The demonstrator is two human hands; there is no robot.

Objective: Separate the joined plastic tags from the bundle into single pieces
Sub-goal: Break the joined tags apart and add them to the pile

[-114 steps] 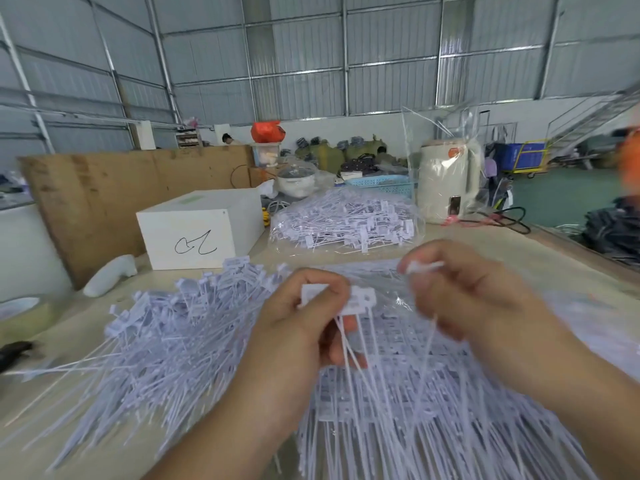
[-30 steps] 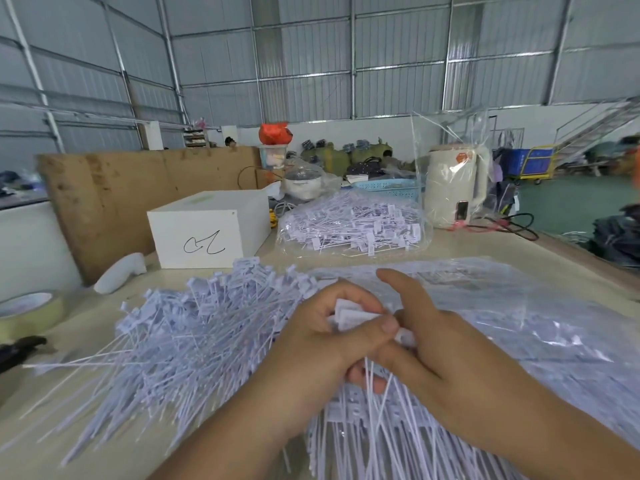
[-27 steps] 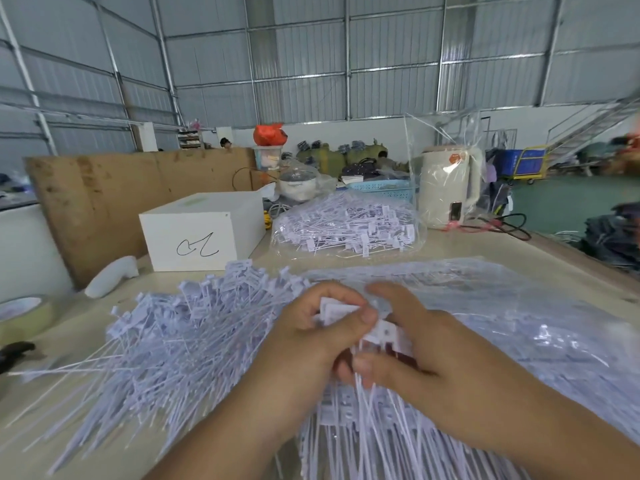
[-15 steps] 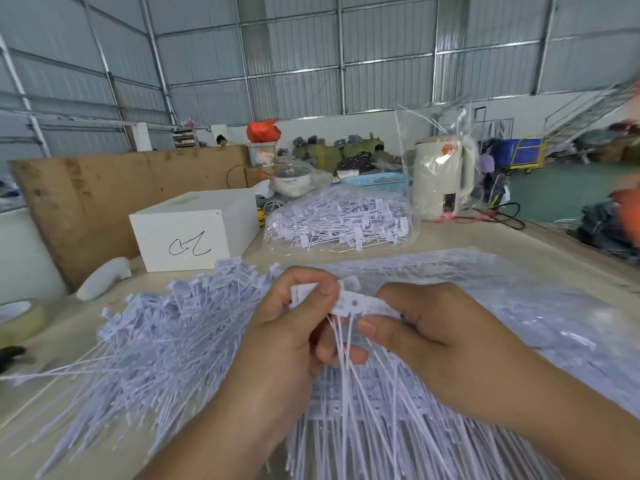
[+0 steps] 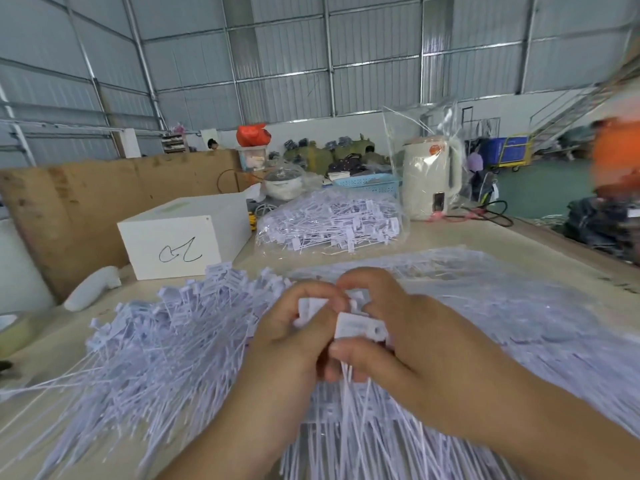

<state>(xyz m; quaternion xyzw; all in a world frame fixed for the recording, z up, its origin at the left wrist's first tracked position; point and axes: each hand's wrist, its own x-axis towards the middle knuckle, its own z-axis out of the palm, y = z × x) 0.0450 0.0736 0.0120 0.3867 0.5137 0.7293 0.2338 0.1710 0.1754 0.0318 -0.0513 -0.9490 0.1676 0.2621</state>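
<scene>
Pinching joined tags (image 5: 358,329) by their stiff flat heads, both hands (image 5: 346,341) curled close; light, thin tails likely bendy, tangle-prone.

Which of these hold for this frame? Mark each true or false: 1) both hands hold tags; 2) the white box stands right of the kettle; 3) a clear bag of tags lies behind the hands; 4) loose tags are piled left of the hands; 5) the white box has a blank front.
1) True: the left hand and right hand pinch the joined tags.
2) False: the white box stands left of the kettle.
3) True: the bag of tags lies on the table.
4) True: the loose tag pile is there.
5) False: it bears a black scribble.
</scene>
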